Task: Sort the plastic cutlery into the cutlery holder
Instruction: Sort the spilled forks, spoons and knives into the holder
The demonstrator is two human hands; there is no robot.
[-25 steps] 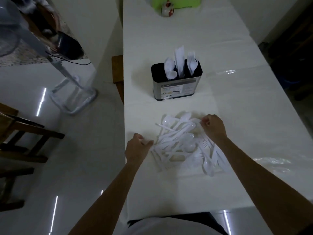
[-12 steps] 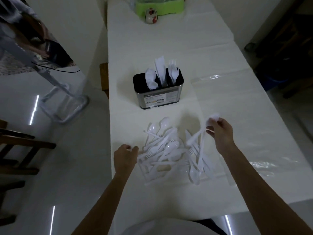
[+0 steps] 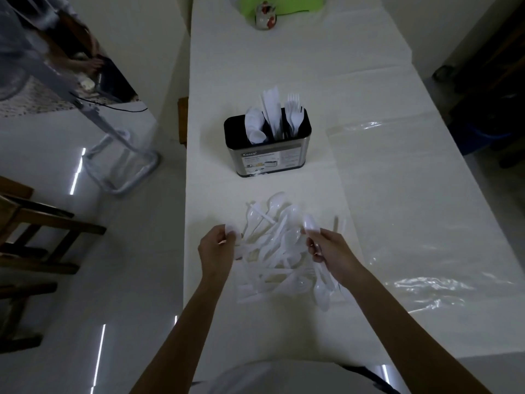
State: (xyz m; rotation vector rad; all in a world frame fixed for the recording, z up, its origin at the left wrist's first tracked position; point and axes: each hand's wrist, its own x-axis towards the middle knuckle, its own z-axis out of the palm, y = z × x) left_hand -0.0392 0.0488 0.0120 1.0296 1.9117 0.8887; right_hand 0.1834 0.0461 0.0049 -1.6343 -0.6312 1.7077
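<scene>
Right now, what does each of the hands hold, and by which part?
The right hand pinches a white spoon just below its bowl. The left hand grips a white piece of cutlery; which part cannot be told.

You're at a dining table in a home.
The long, white-covered tabletop (image 3: 298, 69), partly under a clear plastic sheet (image 3: 412, 194), carries a cutlery holder (image 3: 267, 157), a small painted ceramic jar (image 3: 265, 19) and a green tray (image 3: 287, 4). On your left, wooden chairs (image 3: 56, 221) stand on a glossy white floor (image 3: 136, 265).
</scene>
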